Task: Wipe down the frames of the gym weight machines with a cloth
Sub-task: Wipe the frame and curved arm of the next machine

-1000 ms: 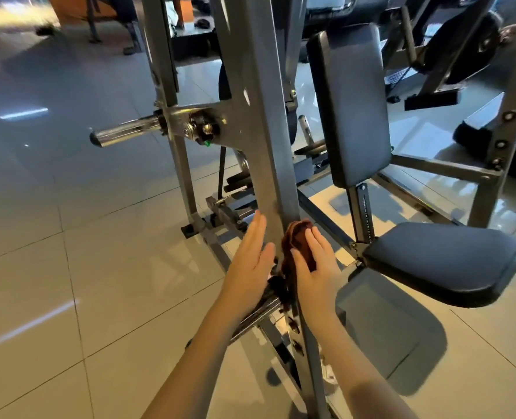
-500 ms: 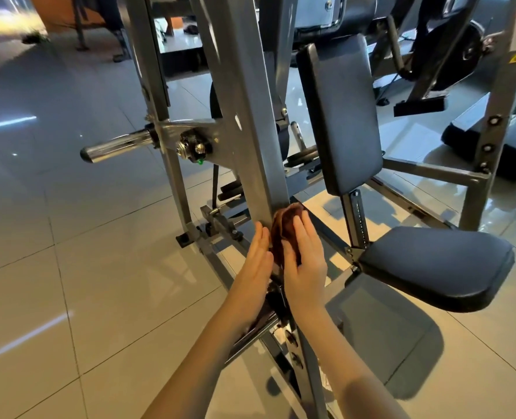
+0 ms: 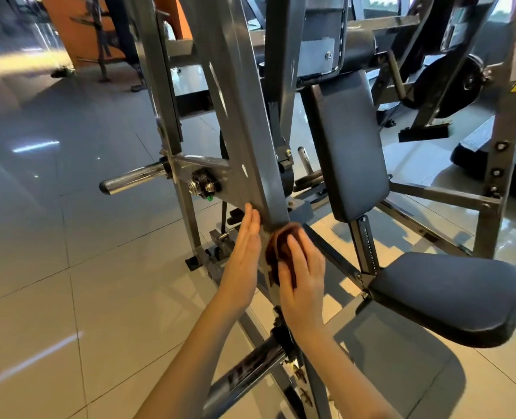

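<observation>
Right hand (image 3: 303, 282): fingers laid almost straight, lightly arched over the bunched brown cloth (image 3: 279, 252). They press it onto the near face of the slanted grey frame beam (image 3: 250, 152). No pinch seen; thumb hidden.
Left hand (image 3: 244, 261): flat, fingers straight and together, resting on the beam's left face just beside the cloth. It holds nothing.

Risks, as I judge them:
- The cloth is pressed, not gripped. A quick stroke or a lifted palm could let it slip off and drop to the tiled floor (image 3: 69, 267).
- The wad is bunched, so it covers only a narrow strip. The beam's edges and far face may go unwiped.
- Further up, on the beam's left, sits the pivot bolt cluster (image 3: 204, 184). Fingertips or cloth could snag there on an upstroke.
- Near me, under my wrists, is a dark bolted joint (image 3: 284, 337). It is the same hazard on a downstroke.

Around:
- A chrome weight peg (image 3: 133, 178) juts out to the left.
- The dark back pad (image 3: 350, 146) and seat (image 3: 450, 297) stand to the right, close to the beam. They crowd access to its right face.
- A second upright (image 3: 163, 86) stands left and farther off.
- Another machine's frame (image 3: 500, 140) is at far right, well apart.
</observation>
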Motion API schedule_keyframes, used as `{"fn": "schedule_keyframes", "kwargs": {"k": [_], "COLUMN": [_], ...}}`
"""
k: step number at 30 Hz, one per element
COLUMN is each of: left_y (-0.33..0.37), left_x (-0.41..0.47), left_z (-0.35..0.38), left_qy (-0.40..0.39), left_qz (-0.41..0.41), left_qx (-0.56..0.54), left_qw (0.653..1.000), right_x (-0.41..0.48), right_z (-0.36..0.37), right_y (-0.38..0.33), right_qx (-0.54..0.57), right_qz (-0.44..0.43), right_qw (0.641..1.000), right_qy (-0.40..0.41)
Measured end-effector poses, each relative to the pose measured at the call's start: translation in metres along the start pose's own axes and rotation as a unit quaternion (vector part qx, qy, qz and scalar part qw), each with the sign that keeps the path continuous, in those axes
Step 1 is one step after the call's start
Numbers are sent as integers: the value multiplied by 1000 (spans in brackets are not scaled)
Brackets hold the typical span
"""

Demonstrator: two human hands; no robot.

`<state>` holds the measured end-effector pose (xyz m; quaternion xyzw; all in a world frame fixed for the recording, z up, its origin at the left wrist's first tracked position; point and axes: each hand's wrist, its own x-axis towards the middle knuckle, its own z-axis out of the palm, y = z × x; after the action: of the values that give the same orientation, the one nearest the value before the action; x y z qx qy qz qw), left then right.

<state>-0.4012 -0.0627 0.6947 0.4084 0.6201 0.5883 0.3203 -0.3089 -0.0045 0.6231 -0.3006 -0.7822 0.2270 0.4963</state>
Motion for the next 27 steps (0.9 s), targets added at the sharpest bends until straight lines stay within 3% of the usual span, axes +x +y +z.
{"fn": "schedule_keyframes", "kwargs": {"k": [3, 9, 13, 21, 27], "left_y": [1, 8, 10, 71, 82], "left_x": [1, -1, -1, 45, 57], "left_z": [0, -7, -4, -38, -44], "left_qy": [-6, 18, 42, 103, 51], "left_qz": [-16, -31, -38, 52, 61], "left_qx": [-16, -14, -8, -5, -35], "left_qw": [1000, 999, 998, 993, 996], "right_x": [4, 93, 66, 146, 119], "right_z": [2, 18, 10, 15, 6], "right_y": [5, -40, -25, -70, -62], "right_qx": [-21, 38, 54, 24, 48], "right_qz": [-8, -28, -59, -77, -73], "right_qw": [1000, 999, 996, 997, 996], "right_qy": [-5, 27, -32, -18, -33]}}
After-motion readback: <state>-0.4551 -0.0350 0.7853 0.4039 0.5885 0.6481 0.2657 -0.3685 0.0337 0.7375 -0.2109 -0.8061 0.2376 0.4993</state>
